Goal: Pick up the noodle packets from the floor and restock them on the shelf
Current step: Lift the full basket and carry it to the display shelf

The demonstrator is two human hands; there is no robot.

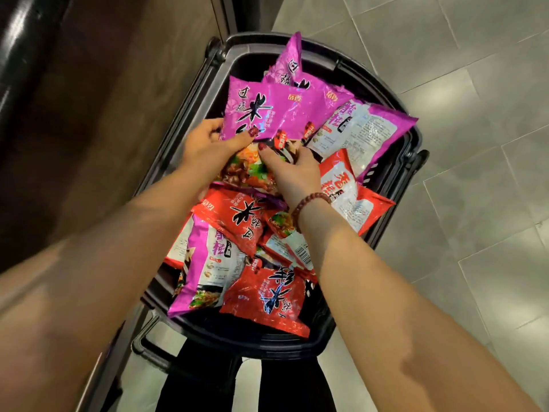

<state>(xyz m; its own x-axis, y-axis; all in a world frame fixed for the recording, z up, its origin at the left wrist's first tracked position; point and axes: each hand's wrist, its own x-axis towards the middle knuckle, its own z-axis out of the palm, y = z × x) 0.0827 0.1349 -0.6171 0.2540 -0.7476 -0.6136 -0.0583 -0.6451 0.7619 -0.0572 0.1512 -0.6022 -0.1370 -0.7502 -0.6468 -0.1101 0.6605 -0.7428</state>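
Down on the grey tiled floor (pixel 475 144), hard against a brown panel (pixel 104 114) on my left, stands a black shopping basket (pixel 258 44) heaped with noodle packets, some magenta, some red. All the stock I can see from here lies in it, and no shelf shows in my view. The top magenta packet (pixel 267 111) lies face up across the far part of the heap. Another magenta packet (pixel 288 66) pokes out behind it, and a 3rd, back side up (pixel 365 129), fans out to its right. Red packets (pixel 267 298) fill the near part.

The 2 hands meet on the top magenta packet's near end. The left hand (pixel 205 147) pinches its corner, thumb on the printed face and fingers tucked beneath. The right hand (pixel 291 171) curls round the bottom edge, thumb on top; whether it also catches the packets underneath I cannot tell. A bead bracelet (pixel 309 203) sits on the right wrist.

I judge these packets light and puffed with air, their film glossy and slick, the noodle block inside brittle. Squeezing the middle would likely crack it, and a shallow pinch on the foil could slip. I would rather take hold at the crimped end seams, or cradle a flat stack between 2 palms, and lift it level so nothing slides off.
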